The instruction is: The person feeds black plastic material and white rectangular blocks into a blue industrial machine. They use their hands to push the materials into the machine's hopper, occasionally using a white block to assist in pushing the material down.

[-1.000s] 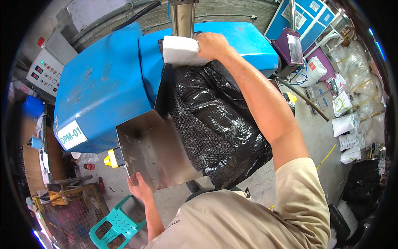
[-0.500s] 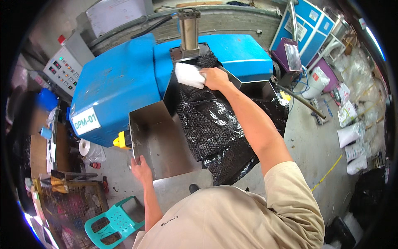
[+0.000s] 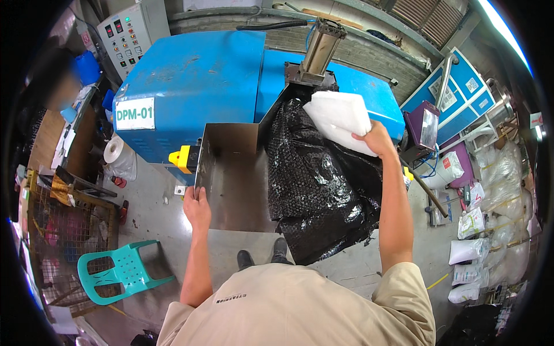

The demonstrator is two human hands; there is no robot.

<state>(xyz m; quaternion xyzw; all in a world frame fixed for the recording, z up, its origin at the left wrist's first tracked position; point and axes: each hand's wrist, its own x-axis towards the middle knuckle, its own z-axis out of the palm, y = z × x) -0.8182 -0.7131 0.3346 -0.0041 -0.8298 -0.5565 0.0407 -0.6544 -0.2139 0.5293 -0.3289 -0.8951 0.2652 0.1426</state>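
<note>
My right hand (image 3: 378, 140) is closed on the edge of a folded white sheet, foam-like in look (image 3: 339, 118), held above a heap of black bubble wrap (image 3: 317, 184). That wrap drapes over the right side of an open metal feed trough (image 3: 239, 193) and hangs past its near edge. At the trough's left wall, my left hand (image 3: 197, 209) grips the near end of the rim with thumb and fingers. Behind the wrap, a metal cylinder (image 3: 322, 51) stands on a big blue machine (image 3: 196, 78).
Yellow-and-black fittings (image 3: 183, 159) flank the trough. A grey control cabinet (image 3: 127, 43) stands at the far left. Near left are a green plastic chair (image 3: 124, 271) and a wire cage (image 3: 75, 225). Filled white bags (image 3: 468, 251) lie along the right.
The white sheet has moved right and toward me with my right hand, away from the cylinder's base. My left hand stays at the trough's left rim. The head view has shifted.
</note>
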